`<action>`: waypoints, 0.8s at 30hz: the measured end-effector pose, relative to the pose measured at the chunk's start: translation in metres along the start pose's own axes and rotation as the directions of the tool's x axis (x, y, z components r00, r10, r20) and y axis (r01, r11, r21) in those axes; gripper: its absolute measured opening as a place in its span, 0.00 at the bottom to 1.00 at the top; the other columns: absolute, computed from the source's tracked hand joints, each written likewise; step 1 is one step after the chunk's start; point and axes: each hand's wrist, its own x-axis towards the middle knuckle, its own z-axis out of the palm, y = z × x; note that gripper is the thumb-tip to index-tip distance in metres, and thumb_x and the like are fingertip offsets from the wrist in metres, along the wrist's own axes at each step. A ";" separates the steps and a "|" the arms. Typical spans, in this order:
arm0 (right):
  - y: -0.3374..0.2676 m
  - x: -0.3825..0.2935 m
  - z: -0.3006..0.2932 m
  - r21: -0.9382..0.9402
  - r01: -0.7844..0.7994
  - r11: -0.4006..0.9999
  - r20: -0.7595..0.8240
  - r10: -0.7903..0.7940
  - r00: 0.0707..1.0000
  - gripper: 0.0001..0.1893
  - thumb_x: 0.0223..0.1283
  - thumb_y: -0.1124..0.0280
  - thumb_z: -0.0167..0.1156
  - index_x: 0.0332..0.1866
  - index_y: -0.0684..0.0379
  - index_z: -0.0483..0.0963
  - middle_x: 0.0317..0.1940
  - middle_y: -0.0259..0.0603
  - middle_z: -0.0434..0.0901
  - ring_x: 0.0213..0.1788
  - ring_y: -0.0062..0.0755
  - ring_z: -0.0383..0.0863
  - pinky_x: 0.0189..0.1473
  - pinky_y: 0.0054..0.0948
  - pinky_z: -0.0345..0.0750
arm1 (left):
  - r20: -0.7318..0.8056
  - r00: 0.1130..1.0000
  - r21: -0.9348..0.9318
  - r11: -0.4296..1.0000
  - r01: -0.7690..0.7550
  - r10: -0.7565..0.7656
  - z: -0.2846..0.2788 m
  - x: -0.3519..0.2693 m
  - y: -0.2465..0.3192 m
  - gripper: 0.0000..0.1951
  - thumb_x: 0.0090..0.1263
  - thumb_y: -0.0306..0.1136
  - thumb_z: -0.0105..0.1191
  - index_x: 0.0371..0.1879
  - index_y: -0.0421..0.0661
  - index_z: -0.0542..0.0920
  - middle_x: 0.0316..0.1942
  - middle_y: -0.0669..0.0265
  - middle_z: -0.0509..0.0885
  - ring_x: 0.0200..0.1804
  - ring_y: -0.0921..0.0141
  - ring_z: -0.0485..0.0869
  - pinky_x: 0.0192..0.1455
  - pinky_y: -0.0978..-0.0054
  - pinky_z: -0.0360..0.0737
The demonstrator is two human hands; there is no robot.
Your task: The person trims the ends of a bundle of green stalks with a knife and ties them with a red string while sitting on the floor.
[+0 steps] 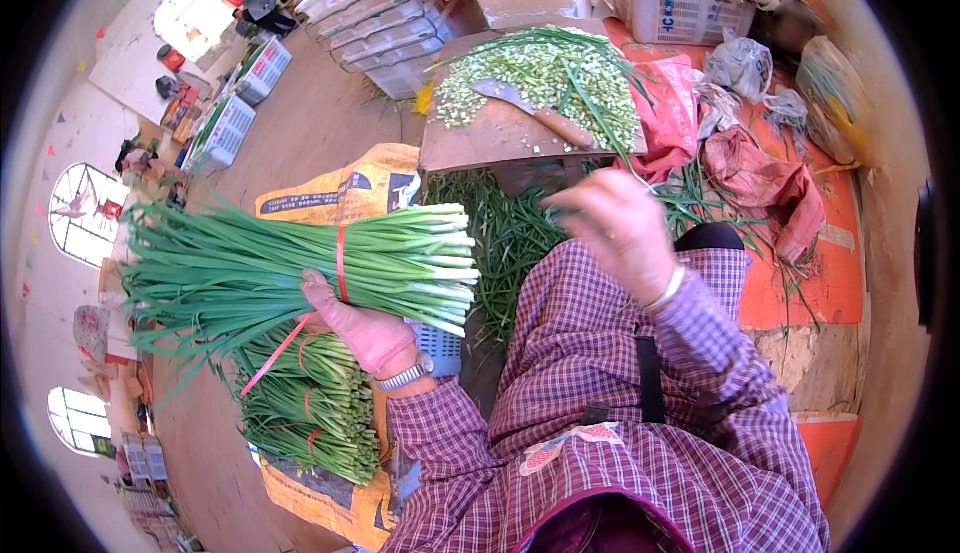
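My left hand (364, 328) grips a large bunch of garlic chives (300, 257) from below, near a red tie (342, 262) around the stalks. The pale cut ends point right and the green leaves spread left. A loose red tail hangs below the hand. My right hand (622, 227) is raised over my lap, blurred, with the fingers curled; whether anything is between them I cannot tell. Beneath the held bunch, more tied chive bunches (319, 407) lie stacked on an orange printed sack (307, 497). A blue plastic crate (439, 347) partly shows behind my left wrist.
Ahead stands a cutting board (480, 137) with chopped white stalk ends (540, 77) and a wooden-handled knife (551, 118). Loose green leaves (502, 268) lie below it. Red cloth (769, 185) and plastic bags (739, 65) are at right. Filled crates (225, 129) stand far left; people appear beyond.
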 end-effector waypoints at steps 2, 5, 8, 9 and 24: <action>-0.024 0.015 0.025 0.108 0.148 0.983 -0.063 -0.142 0.988 0.14 0.48 0.72 0.68 0.43 0.53 0.82 0.30 0.35 0.74 0.35 0.36 0.76 0.38 0.34 0.75 | -0.014 1.000 0.068 0.998 -0.014 0.015 0.012 -0.009 0.001 0.32 0.74 0.56 0.45 0.66 0.42 0.69 0.63 0.59 0.75 0.61 0.61 0.75 0.66 0.63 0.72; -0.044 0.032 0.045 0.126 0.248 0.960 -0.084 -0.239 0.967 0.12 0.47 0.70 0.65 0.40 0.52 0.80 0.30 0.33 0.70 0.36 0.32 0.75 0.40 0.31 0.76 | 0.045 0.998 0.025 0.999 0.033 -0.034 0.015 -0.012 -0.004 0.31 0.74 0.57 0.44 0.64 0.42 0.70 0.61 0.59 0.77 0.59 0.62 0.77 0.65 0.63 0.73; -0.044 0.035 0.054 0.089 0.288 0.954 -0.064 -0.283 0.957 0.13 0.44 0.68 0.63 0.39 0.52 0.79 0.30 0.33 0.70 0.37 0.32 0.75 0.40 0.30 0.76 | 0.115 0.969 -0.055 0.973 0.225 -0.218 0.001 -0.002 -0.004 0.31 0.74 0.58 0.44 0.62 0.43 0.72 0.60 0.60 0.78 0.57 0.62 0.78 0.64 0.63 0.73; -0.044 0.034 0.056 0.078 0.298 0.951 -0.056 -0.294 0.954 0.12 0.44 0.68 0.63 0.38 0.52 0.78 0.30 0.33 0.70 0.37 0.32 0.75 0.40 0.29 0.76 | 0.108 0.972 -0.058 0.975 0.216 -0.209 -0.005 -0.003 -0.005 0.31 0.74 0.58 0.44 0.62 0.43 0.72 0.60 0.60 0.78 0.57 0.62 0.78 0.64 0.63 0.73; -0.040 0.000 0.047 0.860 -0.337 0.383 0.294 0.168 0.941 0.05 0.67 0.78 0.50 0.46 0.61 0.69 0.34 0.37 0.77 0.38 0.24 0.75 0.44 0.26 0.74 | 0.191 0.904 -0.095 0.909 0.405 -0.383 -0.010 -0.001 -0.017 0.32 0.69 0.60 0.51 0.63 0.48 0.72 0.57 0.63 0.79 0.57 0.63 0.77 0.63 0.63 0.73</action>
